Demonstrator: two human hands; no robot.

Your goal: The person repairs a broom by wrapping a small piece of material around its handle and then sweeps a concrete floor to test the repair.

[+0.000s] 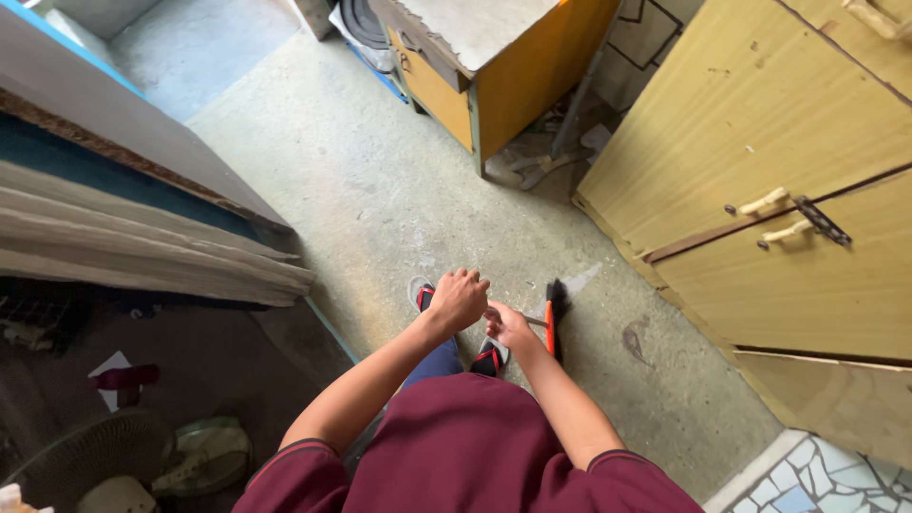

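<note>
I stand on a concrete floor (pixel 380 190) and look down at both hands in front of my dark red shirt. My left hand (pixel 459 296) is closed into a fist, knuckles up, at the near end of a thin rod (pixel 532 321). My right hand (pixel 508 328) sits just beside it and is closed around that rod. The rod runs right to an orange-handled brush with black bristles (pixel 552 318), which hangs upright just above the floor. Whether the left hand really grips the rod is hidden. My feet wear grey slippers with red and black straps (pixel 423 293).
A tall yellow wooden cupboard (pixel 760 114) with cream handles and a metal latch stands at the right. An orange cabinet (pixel 513 76) stands ahead, with tools and debris (pixel 546 166) on the floor beside it. Stacked boards (pixel 142 247) lie at the left, a fan (pixel 114 456) at the lower left.
</note>
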